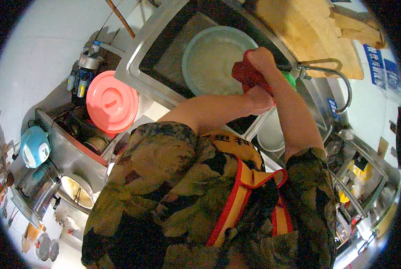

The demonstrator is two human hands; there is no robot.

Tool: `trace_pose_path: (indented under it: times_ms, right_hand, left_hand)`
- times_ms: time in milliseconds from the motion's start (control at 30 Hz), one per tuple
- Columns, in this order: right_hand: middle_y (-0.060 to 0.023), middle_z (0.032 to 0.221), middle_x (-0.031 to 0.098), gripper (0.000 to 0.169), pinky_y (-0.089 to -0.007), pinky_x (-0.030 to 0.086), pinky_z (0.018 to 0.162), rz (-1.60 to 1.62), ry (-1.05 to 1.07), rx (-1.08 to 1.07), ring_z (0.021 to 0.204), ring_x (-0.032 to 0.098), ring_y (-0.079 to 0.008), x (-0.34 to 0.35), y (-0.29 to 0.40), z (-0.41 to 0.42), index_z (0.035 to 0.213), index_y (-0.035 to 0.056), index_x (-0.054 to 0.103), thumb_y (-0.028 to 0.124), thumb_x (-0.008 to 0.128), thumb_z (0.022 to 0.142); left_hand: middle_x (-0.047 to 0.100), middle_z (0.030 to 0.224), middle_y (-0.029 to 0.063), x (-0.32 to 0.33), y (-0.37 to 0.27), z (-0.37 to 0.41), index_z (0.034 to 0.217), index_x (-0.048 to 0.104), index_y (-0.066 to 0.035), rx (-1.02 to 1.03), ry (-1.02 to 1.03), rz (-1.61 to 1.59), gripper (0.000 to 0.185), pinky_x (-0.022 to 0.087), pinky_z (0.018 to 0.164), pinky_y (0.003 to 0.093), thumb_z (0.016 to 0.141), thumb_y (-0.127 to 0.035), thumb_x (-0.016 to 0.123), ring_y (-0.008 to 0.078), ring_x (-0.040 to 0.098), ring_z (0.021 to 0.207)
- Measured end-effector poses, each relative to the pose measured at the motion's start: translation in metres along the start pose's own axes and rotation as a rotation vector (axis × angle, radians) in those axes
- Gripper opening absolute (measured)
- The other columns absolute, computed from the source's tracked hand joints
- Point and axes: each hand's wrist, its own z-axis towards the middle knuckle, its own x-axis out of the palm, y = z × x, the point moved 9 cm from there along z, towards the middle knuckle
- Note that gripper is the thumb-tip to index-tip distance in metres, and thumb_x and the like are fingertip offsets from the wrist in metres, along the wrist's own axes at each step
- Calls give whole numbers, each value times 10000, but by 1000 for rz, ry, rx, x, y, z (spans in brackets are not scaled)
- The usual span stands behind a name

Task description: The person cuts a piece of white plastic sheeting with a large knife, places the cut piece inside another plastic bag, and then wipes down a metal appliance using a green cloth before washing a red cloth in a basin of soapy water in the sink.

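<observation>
Both of my hands grip a bunched dark red cloth (252, 75) over the right side of a large pale round basin (208, 64). My right hand (262, 60) is closed around the upper end of the cloth. Across from the left comes my left forearm, and my left hand (261, 99) holds the cloth's lower end. The basin stands in a stainless steel sink (166, 65) and holds cloudy liquid. Part of the basin's right rim is hidden behind the hands and cloth.
A curved metal faucet (346, 87) and a green item (289, 80) are right of my hands. Wooden boards (338, 50) lie at the upper right. A pink round lid (111, 101) is left of the sink. A pale container (271, 134) stands below my hands.
</observation>
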Motion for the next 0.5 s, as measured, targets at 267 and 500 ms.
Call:
trace_pose_path:
  times_ms: [267,500]
  right_hand:
    - [-235,1056,676,417,-448,512,886,49,28,161,1005,653,-391,42,0,3,1005,-2,704,299,553,759]
    - [-231,1119,660,435,-451,513,905,-103,106,157,1034,647,-380,65,-2,-6,1074,7,689,286,562,766]
  left_hand:
    - [619,1212,109,42,1,1,1102,609,-79,39,-285,-80,251,410,997,404,969,-163,413,269,527,1177]
    - [639,1094,110,-6,-20,-17,1015,609,-83,0,-215,-1034,214,433,937,423,953,-245,482,268,569,1070]
